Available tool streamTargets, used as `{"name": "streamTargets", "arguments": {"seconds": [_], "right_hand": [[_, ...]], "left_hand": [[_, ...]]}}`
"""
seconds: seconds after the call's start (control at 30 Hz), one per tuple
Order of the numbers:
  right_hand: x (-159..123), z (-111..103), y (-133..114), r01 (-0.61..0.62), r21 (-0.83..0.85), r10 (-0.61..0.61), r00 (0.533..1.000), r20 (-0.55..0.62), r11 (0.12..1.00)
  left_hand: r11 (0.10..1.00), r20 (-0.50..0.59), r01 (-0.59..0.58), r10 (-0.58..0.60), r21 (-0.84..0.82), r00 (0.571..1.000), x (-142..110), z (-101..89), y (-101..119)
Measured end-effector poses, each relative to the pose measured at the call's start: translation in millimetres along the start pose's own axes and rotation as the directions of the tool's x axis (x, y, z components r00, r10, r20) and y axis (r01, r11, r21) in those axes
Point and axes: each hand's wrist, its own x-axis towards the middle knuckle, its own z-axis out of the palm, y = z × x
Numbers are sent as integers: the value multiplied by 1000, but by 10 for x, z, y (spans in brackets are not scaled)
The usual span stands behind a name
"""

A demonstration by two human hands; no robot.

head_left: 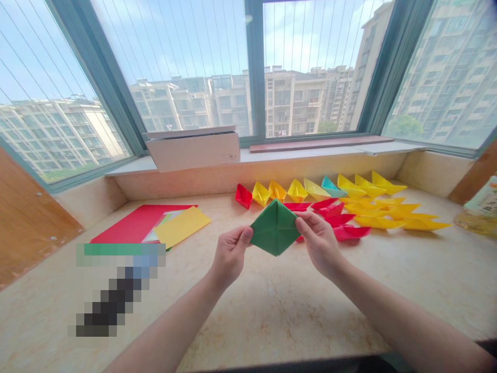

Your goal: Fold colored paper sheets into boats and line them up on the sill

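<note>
A green folded paper (pixel 275 228), diamond-shaped with a crease down its middle, is held up above the counter. My left hand (pixel 232 252) pinches its left corner between thumb and fingers. At the opposite corner, my right hand (pixel 318 241) grips it the same way. Behind the right hand lie several red paper boats (pixel 351 233), partly hidden by the hand and the green paper. Rows of yellow paper boats (pixel 388 223) sit to the right of these. Along the back stand more boats, among them a red one (pixel 243 197) and a turquoise one (pixel 331 186).
Red sheets (pixel 124 223) and a yellow sheet (pixel 184 226) lie in a pile on the left of the stone counter (pixel 248 321). A white box (pixel 196 150) rests on the window ledge. A clear container (pixel 479 212) stands at the right edge. A blurred-out patch covers something at the left.
</note>
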Motion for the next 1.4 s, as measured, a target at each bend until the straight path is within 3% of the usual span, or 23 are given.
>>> {"name": "streamTargets", "arguments": {"seconds": [0.1,0.2,0.33,0.47,0.57,0.77,0.9,1.1,1.3,1.4], "right_hand": [[18,-11,-62,-8,-29,7,1000,-16,1000],[41,-42,-128,13,-143,-16,1000,-21,990],[0,-32,-145,44,-327,-4,993,121,944],[-70,26,-97,29,-371,58,973,222,928],[-62,34,-72,-7,-348,79,978,192,937],[-20,53,-107,-201,-235,232,966,117,951],[-28,98,-172,-212,-267,257,955,146,940],[-13,75,-239,-265,-249,317,927,199,932],[6,27,-230,-350,-104,365,893,264,931],[4,8,-211,-369,-71,374,885,278,927]], "left_hand": [[999,39,39,-39,-16,998,10,9,63],[993,157,113,-118,39,980,13,48,176],[960,283,244,-274,137,919,-16,99,257],[930,235,320,-356,179,904,-49,125,214],[929,191,326,-356,173,915,-59,145,150],[943,99,288,-307,166,947,-74,183,73],[937,76,296,-314,187,946,-67,190,74],[943,153,325,-332,71,931,-71,191,91],[887,218,455,-431,-75,876,-111,243,121],[896,215,439,-417,-65,883,-116,259,101]]}}
